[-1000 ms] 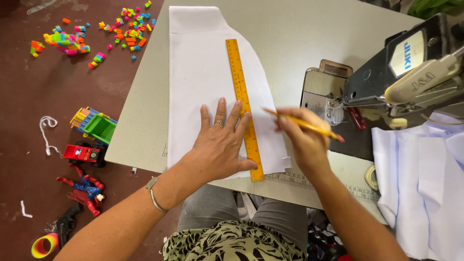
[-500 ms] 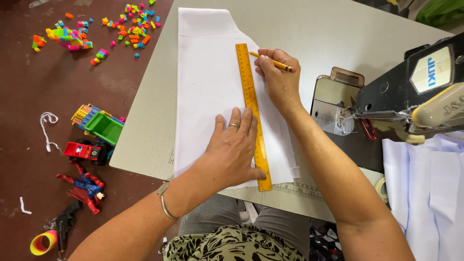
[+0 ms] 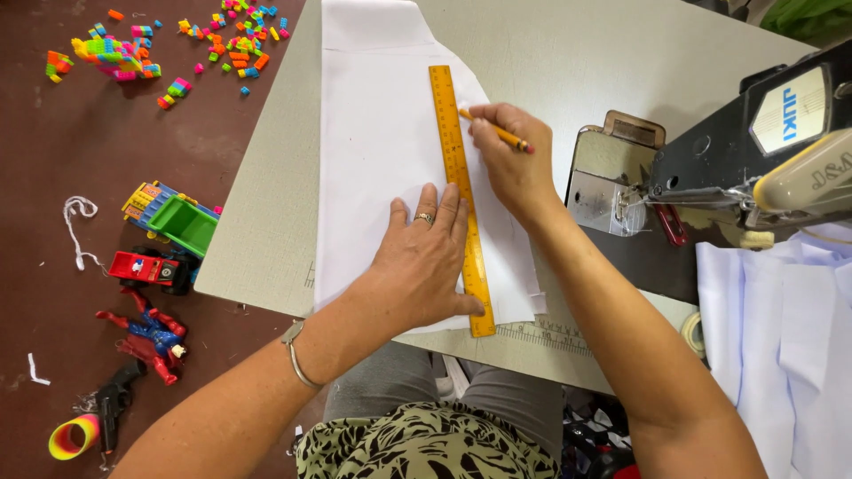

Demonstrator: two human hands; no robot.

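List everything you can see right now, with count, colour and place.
ruler: one, yellow-orange, lying on the fabric
white fabric: one piece, on the table
table: one, grey
pencil: one, yellow, tip at the ruler's edge
sewing machine: one, dark, at the table's right
toy truck: one, green and blue, on the floor
toy blocks: many, bright, scattered on the floor
left hand: flat on fabric, fingers against the ruler
right hand: holding the pencil
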